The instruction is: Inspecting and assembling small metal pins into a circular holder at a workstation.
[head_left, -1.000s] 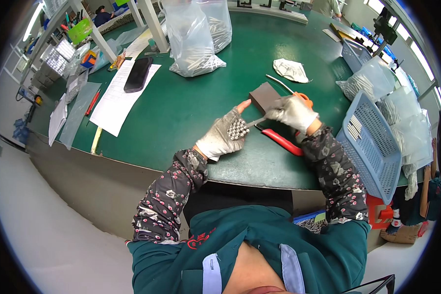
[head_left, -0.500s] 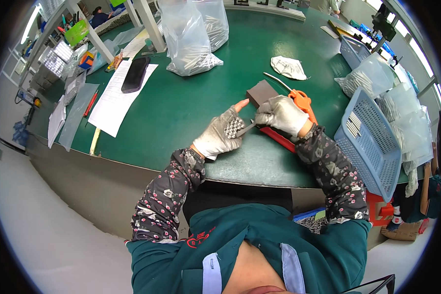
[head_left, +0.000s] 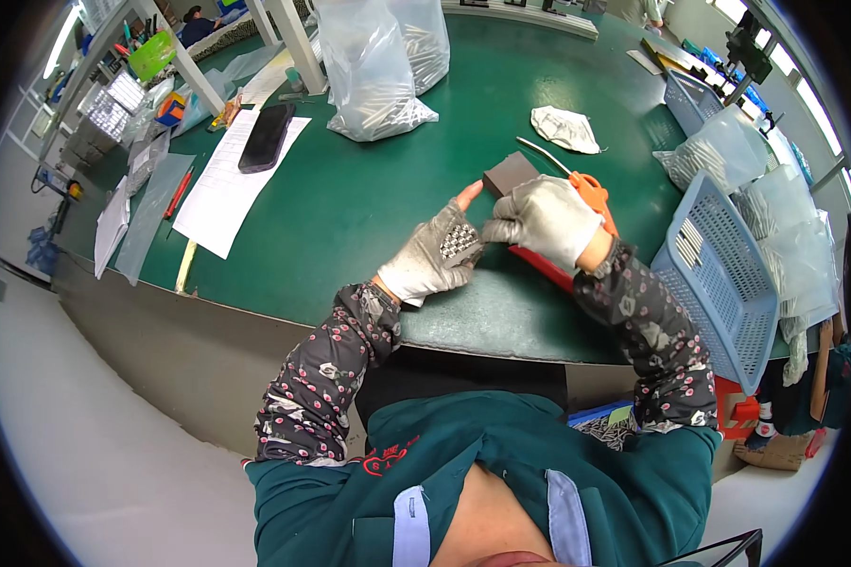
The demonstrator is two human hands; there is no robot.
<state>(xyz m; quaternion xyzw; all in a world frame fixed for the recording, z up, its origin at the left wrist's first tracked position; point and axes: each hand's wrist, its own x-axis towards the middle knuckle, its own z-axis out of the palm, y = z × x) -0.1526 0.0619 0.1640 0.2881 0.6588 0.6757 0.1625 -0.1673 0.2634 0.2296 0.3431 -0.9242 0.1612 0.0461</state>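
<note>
My left hand point(head_left: 432, 257), in a grey fingerless glove, cups a bundle of small metal rods point(head_left: 460, 241) seen end-on, with its forefinger stretched out toward a dark grey block point(head_left: 508, 174). My right hand point(head_left: 542, 218), in a white glove, pinches at the right side of that bundle, fingers closed against it. Both hands hover just above the green table point(head_left: 350, 217) near its front edge. Under my right wrist lies a flat red tool point(head_left: 542, 268).
Orange-handled scissors point(head_left: 591, 189) and a spare white glove point(head_left: 564, 128) lie behind my right hand. A blue basket point(head_left: 723, 274) stands at the right. Clear bags of rods point(head_left: 373, 66) sit at the back, with papers point(head_left: 225, 184) and a black phone point(head_left: 266, 137) to the left.
Both hands have stayed together on the rod bundle, shifting slightly. My right hand has turned a little and closed tighter against the bundle's side.
</note>
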